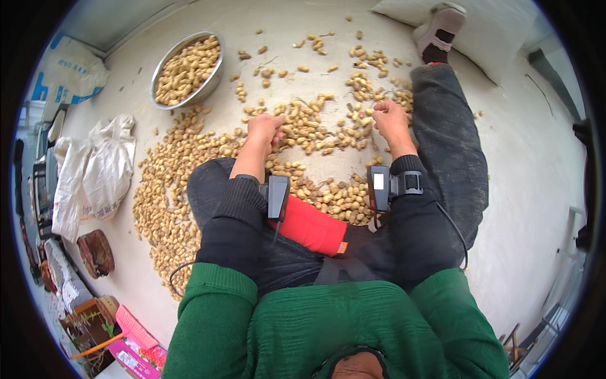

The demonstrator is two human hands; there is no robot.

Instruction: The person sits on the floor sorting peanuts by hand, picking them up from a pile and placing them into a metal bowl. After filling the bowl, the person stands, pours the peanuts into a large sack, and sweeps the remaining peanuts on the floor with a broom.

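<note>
Peanuts in their shells [303, 123] lie spread over the pale floor in front of me and between my legs. My left hand [266, 130] is at the left edge of a small heap, its fingers bent in close to the nuts; whether one is between them is hidden. Over the right side of the scattered peanuts is my right hand [390, 121], its fingers curled, with their grip not clear to see. A round metal basin [221, 71] filled with peanuts stands on the floor beyond my left hand.
A large peanut pile [165, 208] spreads along my left side. White woven sacks [106, 166] lie farther left, near a patterned cloth item [96, 253] and a pink broom [135, 327]. My outstretched right leg [450, 142] borders the peanuts, its shoe by a big pale sack [492, 38].
</note>
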